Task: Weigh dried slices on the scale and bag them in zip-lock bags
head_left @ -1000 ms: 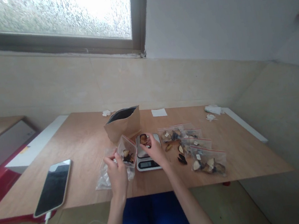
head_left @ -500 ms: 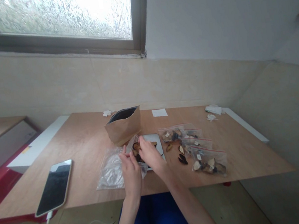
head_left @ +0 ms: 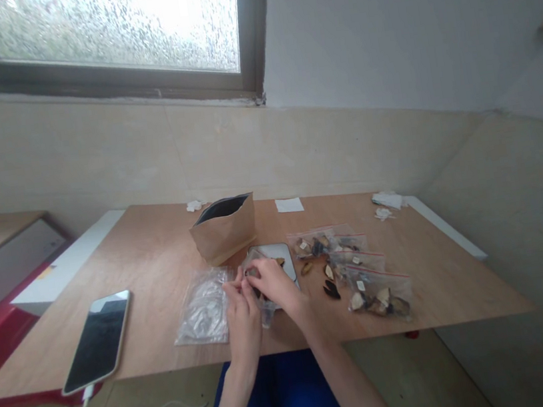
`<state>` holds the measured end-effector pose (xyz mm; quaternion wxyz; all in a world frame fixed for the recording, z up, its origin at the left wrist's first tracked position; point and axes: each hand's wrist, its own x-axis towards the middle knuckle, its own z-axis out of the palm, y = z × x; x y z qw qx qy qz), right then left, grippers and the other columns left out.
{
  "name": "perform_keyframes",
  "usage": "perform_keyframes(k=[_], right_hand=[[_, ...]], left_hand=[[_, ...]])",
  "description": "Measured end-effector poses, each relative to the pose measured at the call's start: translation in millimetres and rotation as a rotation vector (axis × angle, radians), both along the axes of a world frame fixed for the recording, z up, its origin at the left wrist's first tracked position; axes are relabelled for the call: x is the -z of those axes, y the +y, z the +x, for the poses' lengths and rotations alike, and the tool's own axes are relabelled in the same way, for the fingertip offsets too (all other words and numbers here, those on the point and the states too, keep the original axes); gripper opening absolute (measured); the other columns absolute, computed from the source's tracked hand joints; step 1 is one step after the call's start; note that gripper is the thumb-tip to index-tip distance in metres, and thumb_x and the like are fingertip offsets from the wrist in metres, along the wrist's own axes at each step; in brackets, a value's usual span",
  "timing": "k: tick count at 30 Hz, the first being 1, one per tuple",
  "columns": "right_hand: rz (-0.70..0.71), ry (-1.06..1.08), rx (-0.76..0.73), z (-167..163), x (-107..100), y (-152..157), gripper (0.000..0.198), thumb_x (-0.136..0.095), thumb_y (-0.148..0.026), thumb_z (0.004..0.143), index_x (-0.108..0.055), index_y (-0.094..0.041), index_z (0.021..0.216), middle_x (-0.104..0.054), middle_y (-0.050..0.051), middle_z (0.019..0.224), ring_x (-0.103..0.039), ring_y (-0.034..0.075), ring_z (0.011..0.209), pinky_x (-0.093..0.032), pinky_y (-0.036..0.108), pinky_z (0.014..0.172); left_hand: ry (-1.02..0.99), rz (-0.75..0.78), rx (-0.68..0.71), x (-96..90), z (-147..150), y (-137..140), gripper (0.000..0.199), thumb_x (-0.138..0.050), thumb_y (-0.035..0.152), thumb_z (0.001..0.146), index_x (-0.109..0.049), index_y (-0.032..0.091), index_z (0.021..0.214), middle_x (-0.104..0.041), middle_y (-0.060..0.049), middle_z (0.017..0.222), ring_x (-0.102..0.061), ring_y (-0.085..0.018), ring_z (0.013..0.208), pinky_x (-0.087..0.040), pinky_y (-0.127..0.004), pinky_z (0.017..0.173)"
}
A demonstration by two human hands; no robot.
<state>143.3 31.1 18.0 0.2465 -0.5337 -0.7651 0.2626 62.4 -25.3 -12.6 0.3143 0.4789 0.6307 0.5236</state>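
Observation:
My left hand (head_left: pixel 243 310) is closed on the near left edge of a small clear zip bag (head_left: pixel 269 313). Fingers pinched, my right hand (head_left: pixel 275 284) meets the left fingertips at the same bag and covers most of it. Dark dried slices show partly between the hands. Beneath and behind them sits a white flat scale (head_left: pixel 284 251), with a brown slice (head_left: pixel 280 261) visible on it. Left of my hands lies a stack of empty clear plastic bags (head_left: pixel 203 311). Just beyond stands an open brown paper pouch (head_left: pixel 227 231), its inside dark.
Several filled zip bags (head_left: pixel 383 299) lie at the right, with loose dried slices (head_left: pixel 331 289) beside them. A phone (head_left: pixel 99 339) with a charging cable rests at the left. A white paper (head_left: pixel 290 205) and crumpled tissues (head_left: pixel 388 200) lie toward the back.
My right hand has moved slightly nearer and its fingers have come together with the left fingertips. The slices in the bag are now mostly covered.

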Motion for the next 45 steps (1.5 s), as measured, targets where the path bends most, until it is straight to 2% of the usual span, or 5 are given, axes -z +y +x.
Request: perform_keyframes(k=[7, 14, 27, 35, 45], right_hand=[[0.198, 0.105, 0.195, 42.9, 13.9, 12.5, 0.023, -0.043, -0.019, 0.085, -0.06, -0.014, 0.101, -0.059, 0.009, 0.099, -0.056, 0.016, 0.087, -0.043, 0.029, 0.083], [0.158, -0.234, 0.071, 62.3, 68.1, 22.9, 0.034, -0.059, -0.018, 0.078, -0.057, -0.014, 0.111, -0.055, 0.014, 0.112, -0.049, 0.025, 0.108, -0.039, 0.039, 0.093], [0.294, -0.389, 0.165, 55.4, 76.7, 41.2, 0.021, -0.046, -0.022, 0.089, -0.062, -0.013, 0.097, -0.062, 0.014, 0.093, -0.059, 0.024, 0.09, -0.046, 0.034, 0.077], [0.159, 0.358, 0.329, 41.2, 31.9, 17.0, 0.032, -0.047, -0.041, 0.084, -0.064, -0.014, 0.084, -0.061, 0.003, 0.063, -0.056, 0.015, 0.058, -0.044, 0.024, 0.055], [0.299, 0.067, 0.131, 27.6, -1.8, -12.6, 0.028, -0.044, -0.035, 0.088, -0.061, -0.018, 0.102, -0.061, 0.007, 0.089, -0.057, 0.019, 0.087, -0.043, 0.033, 0.083]], left_hand=[[-0.037, -0.072, -0.117, -0.9, -23.3, 7.5, 0.025, -0.032, 0.046, 0.086, -0.034, 0.02, 0.087, -0.053, -0.003, 0.069, -0.059, -0.02, 0.055, -0.049, -0.032, 0.046], [-0.149, -0.137, -0.128, -4.3, -27.8, 7.6, 0.024, -0.035, 0.046, 0.086, -0.031, 0.022, 0.086, -0.053, -0.004, 0.076, -0.06, -0.018, 0.056, -0.049, -0.03, 0.042], [-0.268, -0.12, -0.132, -6.1, -15.9, 3.8, 0.03, -0.042, 0.05, 0.082, -0.034, 0.022, 0.083, -0.053, -0.007, 0.088, -0.059, -0.018, 0.066, -0.048, -0.026, 0.04], [-0.283, -0.122, -0.132, 1.3, -14.9, 6.4, 0.032, -0.045, 0.053, 0.079, -0.036, 0.022, 0.08, -0.052, -0.003, 0.075, -0.056, -0.015, 0.054, -0.047, -0.027, 0.04], [-0.353, -0.145, -0.138, 6.6, -14.6, 7.2, 0.031, -0.045, 0.052, 0.081, -0.035, 0.022, 0.082, -0.049, -0.003, 0.077, -0.056, -0.016, 0.06, -0.046, -0.026, 0.039]])
